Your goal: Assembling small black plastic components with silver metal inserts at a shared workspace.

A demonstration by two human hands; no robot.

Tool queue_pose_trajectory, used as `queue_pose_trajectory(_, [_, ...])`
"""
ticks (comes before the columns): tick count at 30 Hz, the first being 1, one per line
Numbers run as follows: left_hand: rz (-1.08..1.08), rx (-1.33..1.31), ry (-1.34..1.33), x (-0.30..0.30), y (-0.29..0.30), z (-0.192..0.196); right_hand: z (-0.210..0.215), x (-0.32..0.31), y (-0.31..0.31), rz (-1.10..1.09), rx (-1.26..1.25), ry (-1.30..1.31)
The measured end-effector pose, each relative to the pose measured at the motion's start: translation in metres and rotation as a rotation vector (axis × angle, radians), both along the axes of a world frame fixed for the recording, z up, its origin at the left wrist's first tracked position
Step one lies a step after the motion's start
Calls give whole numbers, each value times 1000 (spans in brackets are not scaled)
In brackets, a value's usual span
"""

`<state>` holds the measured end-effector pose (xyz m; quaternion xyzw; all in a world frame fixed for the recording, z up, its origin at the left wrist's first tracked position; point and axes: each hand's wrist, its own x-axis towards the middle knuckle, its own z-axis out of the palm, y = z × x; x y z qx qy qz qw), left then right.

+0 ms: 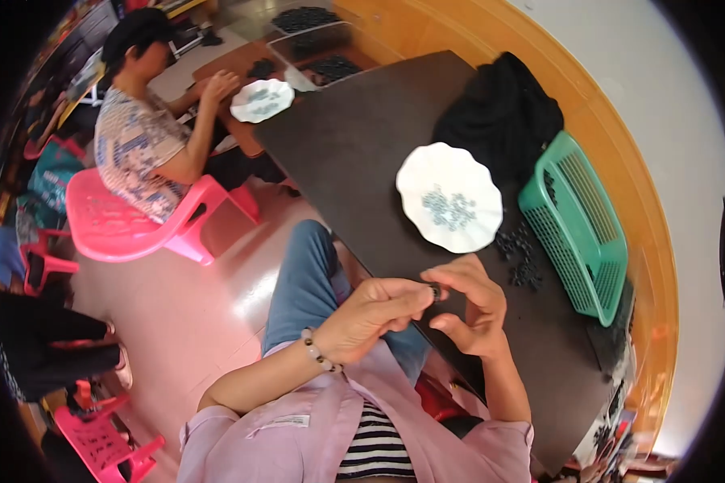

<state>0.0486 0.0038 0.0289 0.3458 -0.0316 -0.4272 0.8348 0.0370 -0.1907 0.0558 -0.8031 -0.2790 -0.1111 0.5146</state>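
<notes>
Broadly, a dark brown table (pixel 354 153) fills the middle of the view, running away from the person toward a curved orange wall panel (pixel 620 161) and a pale wall beyond. A glossy pinkish floor (pixel 193 298) lies to the left, with pink plastic chairs (pixel 129 225) standing on it. On 1 of them a co-worker (pixel 145 137) sits at a second table, hands close to a white scalloped plate (pixel 262 101) of their own.

Next in size, a black cloth bundle (pixel 499 113) sits at the far side of the table, and a green plastic basket (pixel 576 225) lies just beside it near the right edge, likely within easy reach of the right arm. A white scalloped plate with small grey pieces (pixel 449 197) rests between the basket and the person, and a loose heap of small black parts (pixel 519 253) lies between plate and basket, touching neither hand.

Closest in, both hands meet over the near table edge. The left hand (pixel 374 318), a bead bracelet at its wrist, has its fingers curled with the thumb and forefinger pinched on a tiny dark part (pixel 435 290). The right hand (pixel 471 306) curves around it, its fingertips closed on the same piece from the other side, seemingly so each hand steadies it. The part is too small to make out further.
</notes>
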Motion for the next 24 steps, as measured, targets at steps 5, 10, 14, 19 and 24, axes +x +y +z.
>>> queue_pose_trajectory(5, [-24, -10, -18, -1, -6, -3, 5, -5, -7, 6, -19, -5])
queue_pose_trajectory(10, [-55, -11, -12, -2, -10, -1, 6, -7, -11, 46, 5, 8])
queue_pose_trajectory(14, [-59, -10, 2, -2, -9, 0, 4, -6, -12, 58, 10, 9])
queue_pose_trajectory(19, [-54, 8, 39, -2, -7, 1, 7, -6, -11, 29, -25, -23])
queue_pose_trajectory(24, [-54, -10, 59, -3, -6, -1, 8, -5, -11, 24, -40, -58])
